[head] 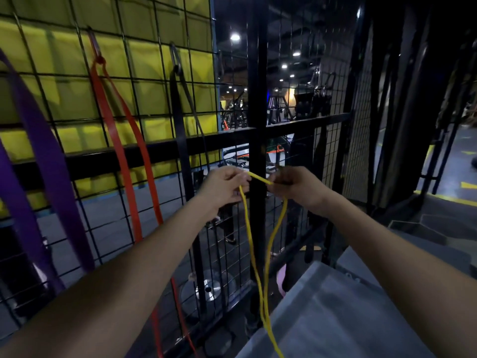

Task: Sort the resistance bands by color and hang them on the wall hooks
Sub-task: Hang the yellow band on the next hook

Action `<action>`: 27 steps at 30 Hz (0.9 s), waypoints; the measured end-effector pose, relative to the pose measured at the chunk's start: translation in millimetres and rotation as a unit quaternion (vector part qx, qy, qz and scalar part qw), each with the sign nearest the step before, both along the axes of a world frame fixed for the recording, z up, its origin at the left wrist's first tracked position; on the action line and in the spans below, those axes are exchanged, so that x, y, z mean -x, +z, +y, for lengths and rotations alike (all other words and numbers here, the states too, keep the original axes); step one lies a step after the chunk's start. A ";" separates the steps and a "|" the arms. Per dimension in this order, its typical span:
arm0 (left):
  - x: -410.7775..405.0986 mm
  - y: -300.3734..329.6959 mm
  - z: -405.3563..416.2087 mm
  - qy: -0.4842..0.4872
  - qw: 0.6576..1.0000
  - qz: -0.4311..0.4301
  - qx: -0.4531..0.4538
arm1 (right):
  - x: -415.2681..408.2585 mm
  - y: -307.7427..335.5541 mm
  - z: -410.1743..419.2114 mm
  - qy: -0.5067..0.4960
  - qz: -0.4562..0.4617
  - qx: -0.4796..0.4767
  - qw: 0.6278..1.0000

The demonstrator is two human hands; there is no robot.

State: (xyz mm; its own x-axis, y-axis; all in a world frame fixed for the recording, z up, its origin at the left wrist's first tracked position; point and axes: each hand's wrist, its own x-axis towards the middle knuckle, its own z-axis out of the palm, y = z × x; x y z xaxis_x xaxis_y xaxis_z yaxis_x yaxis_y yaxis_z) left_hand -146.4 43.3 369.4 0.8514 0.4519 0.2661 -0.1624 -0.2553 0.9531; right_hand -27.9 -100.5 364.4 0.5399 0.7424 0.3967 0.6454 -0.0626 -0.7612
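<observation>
A thin yellow band (249, 233) hangs as a long loop between my hands, its lower part trailing to the bottom edge. My left hand (224, 187) pinches its top at the left and my right hand (294, 186) grips it at the right, both in front of a black post (257, 99). On the wire grid wall (144, 73), a purple band (49, 161) hangs at far left, a red band (124, 151) hangs from a hook (94, 45), and a black band (180, 120) hangs from another hook (176, 60).
A grey translucent bin (335, 313) sits at the lower right under my right forearm. A pink band (281, 277) shows beside it. Weight plates (209, 290) lie on the floor behind the grid. Dark gym machines stand beyond.
</observation>
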 end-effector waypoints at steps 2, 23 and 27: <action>-0.1 7.6 9.8 0.036 0.999 -0.019 0.003 | -5.8 -8.4 0.9 0.002 0.007 0.022 1.000; -77.0 137.2 63.2 0.189 0.948 -0.039 -0.252 | -84.7 109.0 107.1 0.085 0.079 -0.175 0.978; -89.8 165.0 75.0 0.241 0.910 -0.038 -0.336 | -101.9 137.7 142.5 0.093 0.044 -0.192 0.976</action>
State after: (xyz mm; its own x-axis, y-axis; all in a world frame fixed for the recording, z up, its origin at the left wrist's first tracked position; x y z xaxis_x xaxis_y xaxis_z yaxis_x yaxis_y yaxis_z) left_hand -56.6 118.3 534.4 0.5650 0.4815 0.6700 0.0635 -0.8350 0.5466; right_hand 74.0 42.0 502.1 0.4536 0.6366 0.6237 0.5499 0.3509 -0.7580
